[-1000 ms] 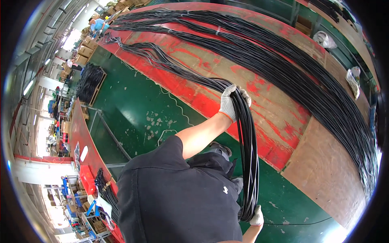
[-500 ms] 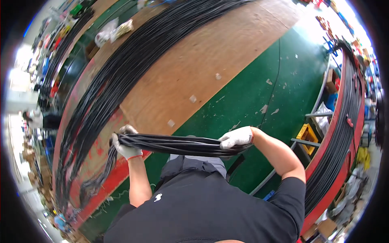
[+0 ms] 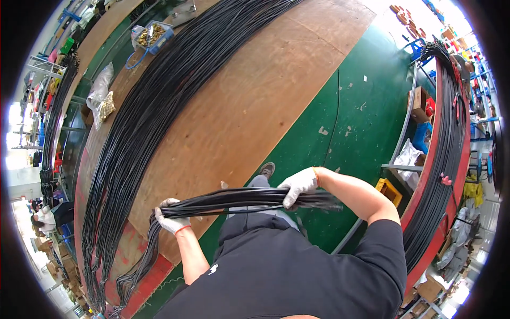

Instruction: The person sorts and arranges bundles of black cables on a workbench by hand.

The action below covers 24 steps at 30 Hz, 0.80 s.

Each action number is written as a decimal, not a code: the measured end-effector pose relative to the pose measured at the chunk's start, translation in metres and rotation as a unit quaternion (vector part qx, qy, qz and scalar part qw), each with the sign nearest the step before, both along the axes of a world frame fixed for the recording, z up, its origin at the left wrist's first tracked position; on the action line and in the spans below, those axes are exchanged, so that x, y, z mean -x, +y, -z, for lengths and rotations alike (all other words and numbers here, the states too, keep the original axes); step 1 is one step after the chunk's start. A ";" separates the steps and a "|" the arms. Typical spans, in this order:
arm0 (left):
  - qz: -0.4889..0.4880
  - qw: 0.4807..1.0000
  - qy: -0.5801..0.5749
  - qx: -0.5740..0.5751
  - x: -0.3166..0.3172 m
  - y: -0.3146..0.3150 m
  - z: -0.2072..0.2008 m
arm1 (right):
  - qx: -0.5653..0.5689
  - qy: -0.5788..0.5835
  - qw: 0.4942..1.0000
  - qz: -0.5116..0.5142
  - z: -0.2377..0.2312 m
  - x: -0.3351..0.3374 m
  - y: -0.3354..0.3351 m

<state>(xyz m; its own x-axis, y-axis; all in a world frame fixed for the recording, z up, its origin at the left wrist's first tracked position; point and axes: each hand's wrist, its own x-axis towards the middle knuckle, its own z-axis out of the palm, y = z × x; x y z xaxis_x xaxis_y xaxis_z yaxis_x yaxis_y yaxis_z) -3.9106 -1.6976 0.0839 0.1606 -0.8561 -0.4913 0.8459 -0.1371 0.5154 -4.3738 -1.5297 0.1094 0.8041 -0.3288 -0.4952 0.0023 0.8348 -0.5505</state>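
Observation:
A bundle of thin black cables [image 3: 234, 200] stretches across in front of my body, held up between my two hands. White-gloved, my left hand [image 3: 173, 217] is closed around the bundle's left part; from there the cables droop down toward the table's lower left corner. My right hand [image 3: 300, 186], also in a white glove, grips the bundle near its right end, with loose cable ends sticking out beyond the fingers. On the wooden table [image 3: 223, 133] to the left lies a long, thick spread of similar black cables [image 3: 154, 101].
A blue bin of brass-coloured parts [image 3: 154, 36] and plastic bags [image 3: 101, 87] stand along the table's far side. To the right, a red-edged bench [image 3: 409, 212] carries more black cables [image 3: 433, 175]. A yellow crate [image 3: 390, 190] sits under it. Green floor [image 3: 340, 122] runs between.
Table and benches have shifted in view as I moved forward along the table. My hands still grip the bundle; its right end now fans out past my right hand, and my left hand sits lower.

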 end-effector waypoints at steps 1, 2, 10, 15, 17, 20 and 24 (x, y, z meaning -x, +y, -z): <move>0.025 0.999 0.030 -0.024 0.033 -0.005 -0.005 | -0.005 0.007 1.000 -0.006 0.003 0.027 -0.014; 0.037 0.999 -0.004 -0.038 0.068 -0.003 -0.011 | -0.015 0.018 0.999 -0.027 0.007 0.057 -0.026; 0.083 0.985 -0.064 -0.141 0.300 -0.014 -0.008 | 0.162 0.162 0.964 -0.135 0.025 0.259 -0.129; 0.031 0.986 -0.081 -0.145 0.449 -0.039 0.008 | 0.227 0.132 0.957 -0.124 0.053 0.385 -0.173; 0.004 0.987 -0.089 -0.134 0.527 -0.045 0.006 | 0.285 0.141 0.939 -0.133 0.048 0.447 -0.192; 0.002 0.994 -0.069 -0.087 0.604 -0.048 0.013 | 0.371 0.151 0.904 -0.149 0.025 0.515 -0.214; 0.025 0.995 -0.033 -0.090 0.747 -0.055 -0.015 | 0.355 0.157 0.906 -0.168 0.003 0.645 -0.246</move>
<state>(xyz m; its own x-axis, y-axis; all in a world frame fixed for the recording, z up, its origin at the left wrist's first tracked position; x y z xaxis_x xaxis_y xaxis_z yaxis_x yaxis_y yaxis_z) -4.6574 -1.7522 0.0989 0.1575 -0.7631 -0.6268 0.8012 -0.2724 0.5329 -5.0192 -1.7756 0.1067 0.7740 -0.4171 -0.4764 -0.4353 0.1958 -0.8787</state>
